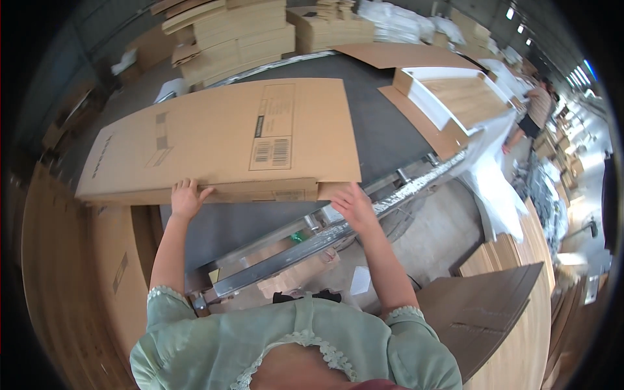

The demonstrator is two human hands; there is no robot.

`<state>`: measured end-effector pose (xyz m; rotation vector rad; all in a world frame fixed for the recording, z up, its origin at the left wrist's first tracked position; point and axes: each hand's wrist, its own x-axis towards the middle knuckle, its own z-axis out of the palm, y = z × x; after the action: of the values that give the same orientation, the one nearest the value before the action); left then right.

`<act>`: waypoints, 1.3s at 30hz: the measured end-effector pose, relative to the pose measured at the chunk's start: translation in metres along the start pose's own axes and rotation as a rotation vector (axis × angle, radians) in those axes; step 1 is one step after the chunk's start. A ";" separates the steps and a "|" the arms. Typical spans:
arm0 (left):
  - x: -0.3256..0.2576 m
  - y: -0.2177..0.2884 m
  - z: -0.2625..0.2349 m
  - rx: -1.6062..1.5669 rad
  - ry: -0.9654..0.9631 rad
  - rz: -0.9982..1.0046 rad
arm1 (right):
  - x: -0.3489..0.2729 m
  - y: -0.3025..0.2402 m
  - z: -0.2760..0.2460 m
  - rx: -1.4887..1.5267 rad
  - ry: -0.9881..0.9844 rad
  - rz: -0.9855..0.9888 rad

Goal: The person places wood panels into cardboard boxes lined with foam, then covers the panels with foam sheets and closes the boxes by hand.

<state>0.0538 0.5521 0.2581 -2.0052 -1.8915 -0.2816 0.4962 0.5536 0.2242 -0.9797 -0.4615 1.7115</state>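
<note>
A long, flat brown cardboard box (214, 130) lies on the dark belt of a conveyor, with printed labels on its top. My left hand (188, 197) rests against the box's near side, fingertips at the top edge and thumb spread to the right. At the near right corner, my right hand (354, 208) has its fingers stretched toward a small end flap (333, 190) and touching the corner area. Whether the fingertips press on the flap or just beside it is hard to tell.
An opened carton with white-edged wood panels (465, 97) sits farther right on the conveyor (383, 130). A metal rail (390, 195) runs along the near side. Cardboard stacks (234, 39) stand behind; a loose cardboard sheet (481, 318) is at my right. Another person (536, 107) works far right.
</note>
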 end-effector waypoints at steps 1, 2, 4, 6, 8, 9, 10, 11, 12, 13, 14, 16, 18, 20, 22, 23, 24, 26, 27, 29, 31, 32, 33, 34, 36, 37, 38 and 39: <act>0.000 0.001 0.009 -0.040 0.032 0.005 | 0.013 0.006 -0.002 0.008 0.026 -0.017; -0.001 -0.003 0.007 -0.077 0.105 0.065 | 0.023 0.006 0.000 0.040 0.040 -0.042; -0.005 0.001 0.009 -0.073 0.057 0.096 | 0.046 0.007 -0.005 0.104 0.065 -0.072; -0.007 0.018 -0.002 -0.078 0.052 0.147 | 0.054 -0.005 -0.028 0.019 0.157 -0.056; -0.013 0.058 -0.018 -0.082 0.056 0.151 | 0.069 -0.022 -0.053 -0.021 0.230 -0.110; -0.015 0.080 -0.025 -0.065 0.123 0.200 | 0.077 -0.037 -0.070 -0.030 0.269 -0.176; -0.014 0.112 -0.032 -0.053 0.094 0.214 | 0.089 -0.062 -0.097 -0.066 0.258 -0.189; -0.013 0.146 -0.036 -0.114 0.092 0.231 | 0.096 -0.086 -0.127 -0.107 0.260 -0.194; -0.014 0.177 -0.041 -0.142 0.082 0.236 | 0.098 -0.110 -0.142 -0.108 0.347 -0.176; -0.016 0.203 -0.041 -0.212 0.127 0.243 | 0.100 -0.136 -0.148 -0.108 0.422 -0.164; -0.017 0.228 -0.045 -0.309 0.144 0.219 | 0.103 -0.159 -0.164 -0.170 0.416 -0.190; -0.023 0.266 -0.054 -0.454 0.138 0.160 | 0.110 -0.195 -0.194 -0.190 0.376 -0.225; -0.031 0.291 -0.065 -0.538 0.089 0.098 | 0.112 -0.226 -0.210 -0.132 0.318 -0.252; -0.034 0.303 -0.088 -0.560 0.197 0.109 | 0.113 -0.249 -0.211 -0.076 0.256 -0.283; -0.050 0.301 -0.104 -0.513 0.165 0.048 | 0.115 -0.266 -0.197 -0.019 0.194 -0.300; -0.051 0.296 -0.115 -0.419 0.177 0.052 | 0.108 -0.275 -0.186 0.001 0.181 -0.308; -0.050 0.290 -0.124 -0.327 0.199 0.058 | 0.099 -0.284 -0.176 0.019 0.164 -0.325; -0.060 0.251 -0.114 -0.159 0.234 0.014 | 0.081 -0.293 -0.153 0.062 0.104 -0.409; -0.052 0.238 -0.123 -0.120 0.231 0.005 | 0.075 -0.294 -0.151 0.087 0.083 -0.458; -0.034 0.216 -0.131 0.016 0.356 0.094 | 0.074 -0.278 -0.147 -0.094 0.087 -0.563; -0.003 0.195 -0.150 0.054 0.623 0.153 | 0.061 -0.250 -0.123 -0.377 0.163 -0.701; 0.020 0.178 -0.157 0.149 0.735 0.194 | 0.059 -0.233 -0.116 -0.662 0.158 -0.855; 0.055 0.175 -0.167 0.252 0.861 0.262 | 0.056 -0.212 -0.115 -0.967 0.160 -0.998; 0.089 0.165 -0.179 0.331 0.947 0.273 | 0.051 -0.189 -0.105 -1.063 0.160 -1.058; 0.149 0.130 -0.199 0.378 1.124 0.294 | 0.036 -0.151 -0.076 -1.229 0.120 -1.149; 0.180 0.111 -0.198 0.378 1.214 0.308 | 0.028 -0.136 -0.065 -1.311 0.099 -1.172; 0.212 0.095 -0.188 0.355 1.306 0.301 | 0.024 -0.118 -0.059 -1.355 0.112 -1.173; 0.247 0.084 -0.175 0.312 1.405 0.301 | 0.020 -0.102 -0.058 -1.402 0.148 -1.170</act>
<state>0.1749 0.7064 0.5035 -1.1882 -0.6647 -0.9180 0.6010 0.5998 0.2553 -1.2844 -1.7978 0.0609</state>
